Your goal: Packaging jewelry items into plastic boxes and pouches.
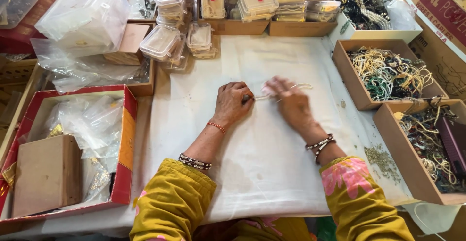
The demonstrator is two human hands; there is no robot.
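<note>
**Pale bead strand handled on a white cloth**

A pale bead strand [284,91] is laid flat on the white cloth [262,163] that covers the surface, stretching from the left hand [234,102] past the right hand [290,100] toward the right. The left hand is rested knuckles-up on the cloth, its fingers [245,97] curled and pinched on the left end of the strand. The right hand is blurred over the strand's middle; whether its fingers are closed on the strand cannot be told. Bangles are worn on both wrists, and yellow sleeves are seen at the lower edge.

To the right, two open cardboard boxes [361,98] are filled with tangled bead necklaces, and a small heap of loose greenish beads [383,161] is spread on the cloth near them. At the far edge, stacks of clear plastic cases [199,37] are lined up. To the left, a red-rimmed box [127,139] is filled with clear plastic bags and a brown cardboard block [46,173].
</note>
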